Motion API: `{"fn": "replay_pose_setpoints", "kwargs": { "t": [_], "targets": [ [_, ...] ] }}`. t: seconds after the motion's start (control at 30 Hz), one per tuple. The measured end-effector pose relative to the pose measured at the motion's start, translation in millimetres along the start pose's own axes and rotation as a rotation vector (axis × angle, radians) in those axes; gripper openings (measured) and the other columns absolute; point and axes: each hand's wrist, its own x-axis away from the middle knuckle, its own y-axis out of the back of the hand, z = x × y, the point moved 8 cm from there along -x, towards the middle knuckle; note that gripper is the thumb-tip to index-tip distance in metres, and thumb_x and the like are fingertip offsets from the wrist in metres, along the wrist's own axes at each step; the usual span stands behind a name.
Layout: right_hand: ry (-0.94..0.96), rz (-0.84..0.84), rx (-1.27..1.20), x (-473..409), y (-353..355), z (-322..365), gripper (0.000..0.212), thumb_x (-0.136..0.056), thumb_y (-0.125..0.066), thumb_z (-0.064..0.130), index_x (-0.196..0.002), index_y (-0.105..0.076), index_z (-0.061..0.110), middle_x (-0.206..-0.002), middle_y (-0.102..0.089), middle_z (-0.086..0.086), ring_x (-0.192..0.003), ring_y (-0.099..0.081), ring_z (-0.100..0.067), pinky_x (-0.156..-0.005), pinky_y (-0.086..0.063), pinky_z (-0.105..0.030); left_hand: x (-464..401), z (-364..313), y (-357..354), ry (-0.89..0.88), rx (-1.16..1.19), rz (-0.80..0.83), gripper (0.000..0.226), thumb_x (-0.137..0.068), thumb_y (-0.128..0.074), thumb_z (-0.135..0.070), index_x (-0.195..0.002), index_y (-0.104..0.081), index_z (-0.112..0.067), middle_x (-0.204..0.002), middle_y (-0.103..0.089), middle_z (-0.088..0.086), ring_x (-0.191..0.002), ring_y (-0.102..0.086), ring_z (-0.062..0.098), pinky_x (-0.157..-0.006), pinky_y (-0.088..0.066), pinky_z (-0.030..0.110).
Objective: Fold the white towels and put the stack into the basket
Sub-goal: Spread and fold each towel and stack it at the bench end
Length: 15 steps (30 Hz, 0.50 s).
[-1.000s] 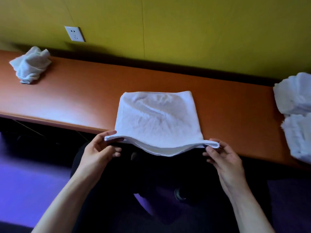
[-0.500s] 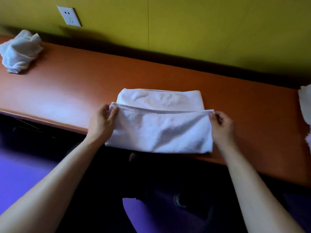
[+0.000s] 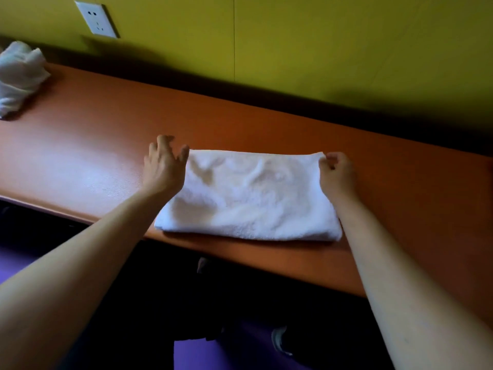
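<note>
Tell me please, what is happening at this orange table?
A person is folding a white terry towel on the orange table. The right hand pinches its far right corner; the left hand, fingers spread, is at its far left corner. A crumpled white towel waits at far left.

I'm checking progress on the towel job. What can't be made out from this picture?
- Basket: nowhere in the head view, so the stack's destination can't be judged.
- Crumpled towel: cut off by the left edge.
- Folded towel: layer count hidden under its top face.
- Right hand grip: curled fingers hide the corner it pinches.
</note>
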Motion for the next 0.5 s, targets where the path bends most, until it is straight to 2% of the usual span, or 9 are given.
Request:
{"fn": "replay_pose_setpoints", "kwargs": {
  "t": [0.1, 0.17, 0.27, 0.33, 0.43, 0.5],
  "targets": [
    [-0.017, -0.043, 0.068, 27, 8, -18, 0.031, -0.095, -0.054, 0.034, -0.121, -0.056, 0.017, -0.118, -0.062, -0.007, -0.099, -0.06, -0.027, -0.081, -0.051, -0.04, 42, -17, -3, -0.316, -0.253, -0.044, 0.047, -0.101, -0.044, -0.043, -0.141, -0.049, -0.019, -0.136, -0.051, 0.015, -0.11, -0.052, 0.042, -0.091, -0.041, 0.05],
    [-0.084, -0.055, 0.125, 51, 15, -28, 0.037, -0.095, -0.054, 0.039, -0.124, -0.055, 0.016, -0.123, -0.061, -0.011, -0.107, -0.06, -0.032, -0.086, -0.049, -0.041, 71, -18, -11, -0.425, -0.359, 0.008, 0.053, -0.098, -0.037, -0.05, -0.144, -0.048, -0.026, -0.146, -0.048, 0.011, -0.122, -0.049, 0.04, -0.097, -0.04, 0.051],
    [-0.181, -0.06, 0.222, 93, 25, -40, 0.045, -0.092, -0.05, 0.055, -0.118, -0.054, 0.019, -0.12, -0.061, -0.011, -0.107, -0.058, -0.035, -0.085, -0.046, -0.042, 97, 0, -34, -0.382, -0.457, 0.228, 0.063, -0.094, -0.023, -0.063, -0.152, -0.033, -0.039, -0.163, -0.026, 0.005, -0.147, -0.025, 0.036, -0.114, -0.024, 0.056],
    [-0.248, -0.057, 0.274, 114, 31, -43, 0.053, -0.088, -0.049, 0.063, -0.114, -0.054, 0.018, -0.118, -0.06, -0.012, -0.105, -0.058, -0.037, -0.084, -0.045, -0.043, 101, 9, -45, -0.332, -0.486, 0.315, 0.067, -0.092, -0.016, -0.068, -0.155, -0.016, -0.046, -0.167, -0.01, -0.001, -0.153, -0.009, 0.032, -0.118, -0.015, 0.057],
    [-0.364, -0.008, 0.209, 123, 33, -49, 0.057, -0.084, -0.064, 0.057, -0.117, -0.058, 0.01, -0.119, -0.063, -0.016, -0.107, -0.061, -0.038, -0.086, -0.048, -0.041, 102, 9, -48, -0.315, -0.486, 0.325, 0.07, -0.091, -0.014, -0.069, -0.156, -0.007, -0.046, -0.168, -0.003, -0.003, -0.153, -0.003, 0.031, -0.12, -0.012, 0.057],
    [-0.486, 0.018, 0.059, 121, 34, -55, 0.059, -0.08, -0.074, 0.05, -0.116, -0.064, 0.004, -0.113, -0.068, -0.017, -0.099, -0.064, -0.035, -0.078, -0.048, -0.037, 102, 8, -47, -0.309, -0.468, 0.33, 0.071, -0.09, -0.012, -0.069, -0.156, -0.007, -0.045, -0.168, -0.002, -0.003, -0.153, -0.002, 0.031, -0.12, -0.011, 0.057]
  ]
}}
